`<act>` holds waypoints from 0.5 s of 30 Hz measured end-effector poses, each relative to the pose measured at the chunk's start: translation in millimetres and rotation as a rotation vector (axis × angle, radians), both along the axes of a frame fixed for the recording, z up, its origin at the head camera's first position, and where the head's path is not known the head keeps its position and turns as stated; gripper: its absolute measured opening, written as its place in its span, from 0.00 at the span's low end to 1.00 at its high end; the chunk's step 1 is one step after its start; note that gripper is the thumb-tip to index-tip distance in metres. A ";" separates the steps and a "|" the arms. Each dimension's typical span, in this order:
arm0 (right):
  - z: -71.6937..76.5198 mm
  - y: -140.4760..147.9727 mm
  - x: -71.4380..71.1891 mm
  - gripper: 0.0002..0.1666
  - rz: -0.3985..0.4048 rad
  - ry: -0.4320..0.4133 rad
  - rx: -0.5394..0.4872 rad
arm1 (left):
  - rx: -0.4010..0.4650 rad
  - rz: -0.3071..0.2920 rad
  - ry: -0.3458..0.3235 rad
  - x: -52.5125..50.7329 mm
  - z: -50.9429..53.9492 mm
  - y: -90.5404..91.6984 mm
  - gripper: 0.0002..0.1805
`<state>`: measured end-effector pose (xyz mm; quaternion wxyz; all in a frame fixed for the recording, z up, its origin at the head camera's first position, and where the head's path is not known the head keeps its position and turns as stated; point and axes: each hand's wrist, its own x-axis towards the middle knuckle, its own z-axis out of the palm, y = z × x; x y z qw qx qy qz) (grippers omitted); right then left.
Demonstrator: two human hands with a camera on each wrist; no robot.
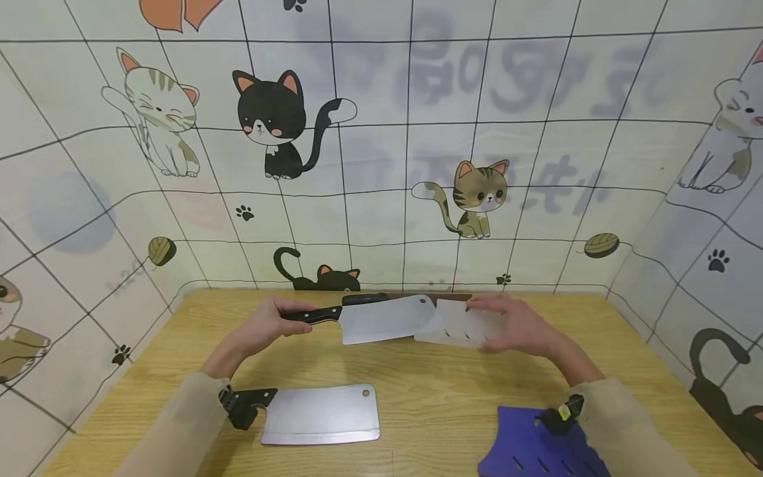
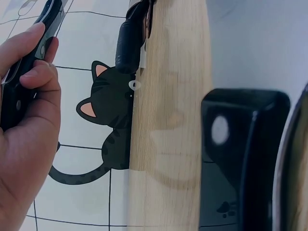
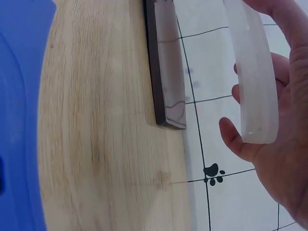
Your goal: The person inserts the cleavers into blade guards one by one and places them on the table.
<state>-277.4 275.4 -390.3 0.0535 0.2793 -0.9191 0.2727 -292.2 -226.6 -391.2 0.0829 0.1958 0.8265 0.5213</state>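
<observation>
My left hand [image 1: 262,328] grips the black riveted handle of a cleaver [image 1: 384,320], its broad blade pointing right above the table. A translucent white blade cover [image 1: 459,324] with small slots is pinched between the thumb and fingers of my right hand [image 1: 521,326]. The blade's far end overlaps the cover's left end; whether it sits inside, I cannot tell. The right wrist view shows the cover's pale edge [image 3: 257,82] between thumb and fingers. In the left wrist view, fingers wrap the cleaver's handle [image 2: 19,79].
A second cleaver [image 1: 322,415] lies front left, its black handle [image 2: 236,144] large in the left wrist view. A blue slotted cover [image 1: 518,440] lies front right, under the right forearm. Along the back wall are a dark handle [image 1: 365,299] and a flat brown object [image 3: 168,72].
</observation>
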 end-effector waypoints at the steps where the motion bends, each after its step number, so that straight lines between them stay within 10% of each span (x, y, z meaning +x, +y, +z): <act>1: -0.3 1.0 0.2 0.48 0.000 -0.009 -0.003 | -0.009 -0.008 0.001 -1.0 -0.5 0.1 0.24; 15: 0.2 2.3 11.4 0.47 0.079 -0.097 -0.051 | -0.077 -0.123 -0.002 -10.5 1.7 -3.3 0.21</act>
